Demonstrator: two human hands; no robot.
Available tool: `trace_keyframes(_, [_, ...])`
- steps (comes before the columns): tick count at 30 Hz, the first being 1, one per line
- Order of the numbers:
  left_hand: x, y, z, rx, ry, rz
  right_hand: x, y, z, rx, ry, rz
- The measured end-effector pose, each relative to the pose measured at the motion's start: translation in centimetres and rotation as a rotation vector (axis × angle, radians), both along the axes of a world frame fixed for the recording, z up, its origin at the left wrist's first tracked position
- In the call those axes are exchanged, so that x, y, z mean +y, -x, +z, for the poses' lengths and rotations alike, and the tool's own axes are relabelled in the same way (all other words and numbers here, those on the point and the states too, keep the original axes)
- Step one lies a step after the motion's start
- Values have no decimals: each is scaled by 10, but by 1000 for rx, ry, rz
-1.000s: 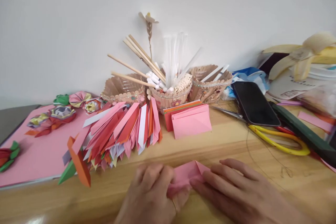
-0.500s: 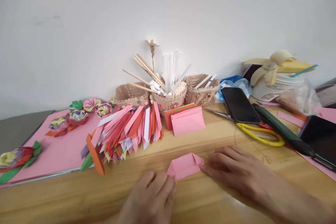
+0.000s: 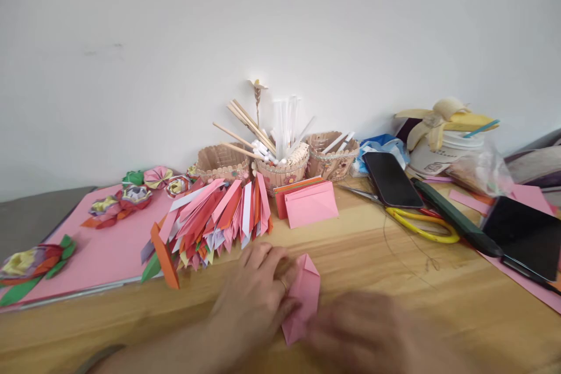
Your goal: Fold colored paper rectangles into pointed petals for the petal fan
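A folded pink paper with turned-in corners lies on the wooden table, its long side running away from me. My left hand, wearing a ring, is closed at the paper's left edge, with thumb and curled fingers gripping it. Near the lower right of the paper, my right hand is smeared by motion; its fingertips come close to the bottom corner, and I cannot tell whether they pinch it. Behind the hands stand folded pink papers and a fanned row of folded coloured strips.
Three stick baskets stand against the wall, holding sticks and straws. To the right lie yellow-handled scissors, a phone, a dark green cutter and a black tablet-like device. Paper flowers rest on a pink sheet at left.
The pink paper has turned from lying crosswise to pointing away from me. My left hand has moved up along its left side; my right hand has come down and left toward its near end.
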State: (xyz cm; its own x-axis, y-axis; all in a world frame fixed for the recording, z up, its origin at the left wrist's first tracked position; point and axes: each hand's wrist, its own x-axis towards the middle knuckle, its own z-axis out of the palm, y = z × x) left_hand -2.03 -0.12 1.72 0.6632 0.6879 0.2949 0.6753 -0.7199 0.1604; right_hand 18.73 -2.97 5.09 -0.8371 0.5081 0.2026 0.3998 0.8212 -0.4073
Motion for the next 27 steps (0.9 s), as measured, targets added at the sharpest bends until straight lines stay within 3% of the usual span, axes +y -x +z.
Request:
trace_keyframes(2, [5,1,-2,-39,-1,-41,18,-6,8,5,-54,-136])
trace_keyframes(6, [9,5,-3,-186,-16,-53,43,-16,-5,-129,-125,-80])
trace_keyframes(10, [6,9,0,-310,7,-72,41,-21,-24,-138,-276,-128])
trace_keyframes(14, [2,7,1,-278,-72,-87,35,-27,-32,-95,-361,-165])
trace_keyframes(17, [0,4,-2,-199,-233,-112,36,-28,-32,-95,-361,-153])
trace_keyframes(21, [-2,3,-6,-126,-373,-114,39,-23,-25,-124,-238,-203])
trace_keyframes(24, [-4,5,-7,-74,-413,-108,41,-20,-20,-128,-171,-191])
trace_keyframes(27, [-6,9,-5,-23,-404,-175,45,-21,-19,-99,-204,-157])
